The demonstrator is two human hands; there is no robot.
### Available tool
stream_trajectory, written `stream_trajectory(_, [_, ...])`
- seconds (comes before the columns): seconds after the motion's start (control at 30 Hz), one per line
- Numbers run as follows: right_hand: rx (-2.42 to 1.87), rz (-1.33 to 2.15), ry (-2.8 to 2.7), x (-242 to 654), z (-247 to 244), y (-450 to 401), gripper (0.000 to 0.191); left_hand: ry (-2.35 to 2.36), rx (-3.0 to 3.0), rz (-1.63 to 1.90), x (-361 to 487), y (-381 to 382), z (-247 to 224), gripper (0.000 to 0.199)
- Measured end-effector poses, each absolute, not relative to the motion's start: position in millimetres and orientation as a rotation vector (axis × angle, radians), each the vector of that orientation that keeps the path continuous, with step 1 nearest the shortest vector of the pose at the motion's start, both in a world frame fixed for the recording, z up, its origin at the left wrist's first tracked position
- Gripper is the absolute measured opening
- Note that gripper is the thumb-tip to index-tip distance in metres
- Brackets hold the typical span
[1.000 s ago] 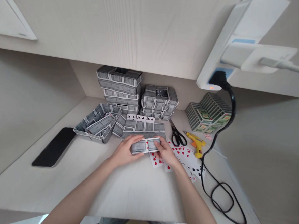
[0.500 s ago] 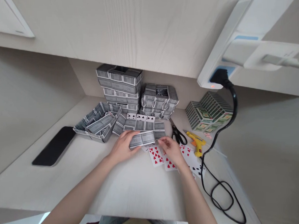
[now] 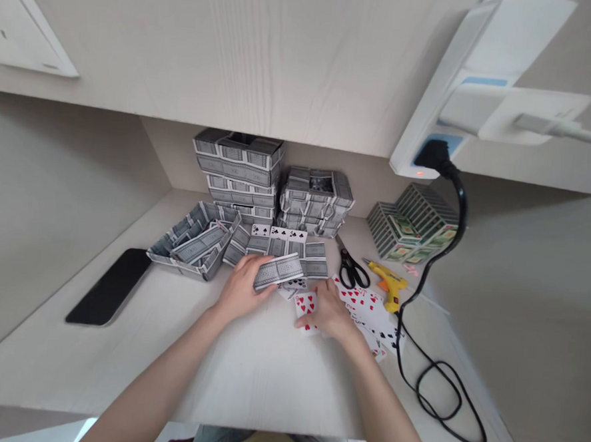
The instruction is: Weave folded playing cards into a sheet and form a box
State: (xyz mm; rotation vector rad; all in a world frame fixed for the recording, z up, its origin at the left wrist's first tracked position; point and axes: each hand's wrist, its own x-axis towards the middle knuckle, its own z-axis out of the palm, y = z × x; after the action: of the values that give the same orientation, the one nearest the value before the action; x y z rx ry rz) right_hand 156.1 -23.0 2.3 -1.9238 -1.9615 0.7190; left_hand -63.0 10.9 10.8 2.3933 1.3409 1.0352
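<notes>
A grey-patterned folded playing card (image 3: 280, 271) is held by my left hand (image 3: 241, 290), its thumb below and its fingers behind. My right hand (image 3: 331, 308) lies low over face-up cards. Its thumb rests on the lower part of a red heart card (image 3: 305, 303), while its fingertips stay apart from the thumb, near the card's top right. What is under the palm is hidden. Beyond the hands lies a joined panel of grey-backed cards (image 3: 276, 247), with a few spade and club faces along its far edge.
Left stand a box made of cards (image 3: 180, 266) holding folded pieces, and a black phone (image 3: 108, 286). Stacked card boxes (image 3: 243, 171) fill the back. Black scissors (image 3: 353, 271), a yellow glue gun (image 3: 390, 285) and its looped black cable (image 3: 437, 363) lie right, below a power strip (image 3: 444, 90).
My right hand has moved from beside the folded card down onto the heart cards, and its thumb and fingers have spread. My left hand still holds the folded card, nearly in place.
</notes>
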Motion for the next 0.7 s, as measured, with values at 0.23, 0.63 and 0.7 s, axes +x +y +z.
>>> stream_trajectory(0.23, [-1.747,1.008,-1.736,160.4,3.2,-20.9,0.057,1.335,2.399,1.052,-65.0,12.5,10.0,0.048])
stream_trajectory(0.63, [-1.238,1.220,-0.606,173.2,17.0,-9.5,0.045,1.205,2.436,0.983,-66.8,8.2,15.6,0.047])
stream_trajectory(0.7, [-1.228,1.180,-0.562,174.7,13.2,-7.3,0.042,1.165,2.449,0.970,-67.2,7.7,15.9,0.046])
